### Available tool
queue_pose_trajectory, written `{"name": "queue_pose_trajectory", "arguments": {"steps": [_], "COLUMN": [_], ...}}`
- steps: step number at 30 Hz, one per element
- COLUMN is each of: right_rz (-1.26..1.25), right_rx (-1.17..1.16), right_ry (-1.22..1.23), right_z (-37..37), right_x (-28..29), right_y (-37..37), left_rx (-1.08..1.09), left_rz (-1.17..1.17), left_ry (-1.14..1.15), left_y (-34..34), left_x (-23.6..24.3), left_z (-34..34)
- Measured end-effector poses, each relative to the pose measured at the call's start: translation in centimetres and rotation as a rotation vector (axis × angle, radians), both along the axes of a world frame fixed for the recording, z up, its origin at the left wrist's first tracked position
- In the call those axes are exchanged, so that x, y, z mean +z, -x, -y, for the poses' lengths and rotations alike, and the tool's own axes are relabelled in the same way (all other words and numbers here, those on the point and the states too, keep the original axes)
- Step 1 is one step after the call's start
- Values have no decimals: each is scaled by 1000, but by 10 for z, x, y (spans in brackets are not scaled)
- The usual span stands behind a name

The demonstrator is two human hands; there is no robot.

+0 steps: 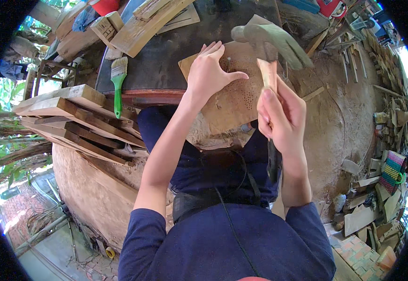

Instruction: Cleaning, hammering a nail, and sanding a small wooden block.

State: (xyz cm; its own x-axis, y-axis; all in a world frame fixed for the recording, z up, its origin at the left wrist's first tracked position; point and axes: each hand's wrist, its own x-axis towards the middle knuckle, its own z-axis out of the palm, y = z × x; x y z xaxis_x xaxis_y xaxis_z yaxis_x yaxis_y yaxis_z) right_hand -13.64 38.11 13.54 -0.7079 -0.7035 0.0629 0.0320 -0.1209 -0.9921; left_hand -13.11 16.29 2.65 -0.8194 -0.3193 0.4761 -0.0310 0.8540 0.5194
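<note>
My right hand grips a claw hammer by its handle, the metal head raised above the right side of a wooden board. Many small dark holes dot the board, which overhangs the near edge of a dark table. My left hand rests at the board's left side, fingers stretched and thumb pointing right. Between that thumb and the fingertips, a small pale nail-like piece shows on the board; I cannot make out how it sits.
A green-handled paintbrush lies at the left edge of the dark table. Planks lie at its far left. Beside my left arm, more timber is stacked. Wood scraps and a woven basket stand on the right.
</note>
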Motion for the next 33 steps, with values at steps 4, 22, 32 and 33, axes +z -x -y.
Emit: {"name": "queue_pose_trajectory", "arguments": {"steps": [4,22,32,33], "right_rz": [232,75,47,50], "right_rx": [175,-15,-21,-22], "right_ry": [-196,-87,-148,-149], "right_z": [7,32,35,35], "right_x": [5,-79,-73,-74], "right_y": [23,65,67,67], "left_rx": [-21,-105,-66,-68], "left_rz": [45,-112,-117,-115], "left_ry": [-66,-260,-391,-392], "left_y": [0,-15,-14,-14], "left_x": [-5,17,18,18], "left_z": [7,5,1,0]}}
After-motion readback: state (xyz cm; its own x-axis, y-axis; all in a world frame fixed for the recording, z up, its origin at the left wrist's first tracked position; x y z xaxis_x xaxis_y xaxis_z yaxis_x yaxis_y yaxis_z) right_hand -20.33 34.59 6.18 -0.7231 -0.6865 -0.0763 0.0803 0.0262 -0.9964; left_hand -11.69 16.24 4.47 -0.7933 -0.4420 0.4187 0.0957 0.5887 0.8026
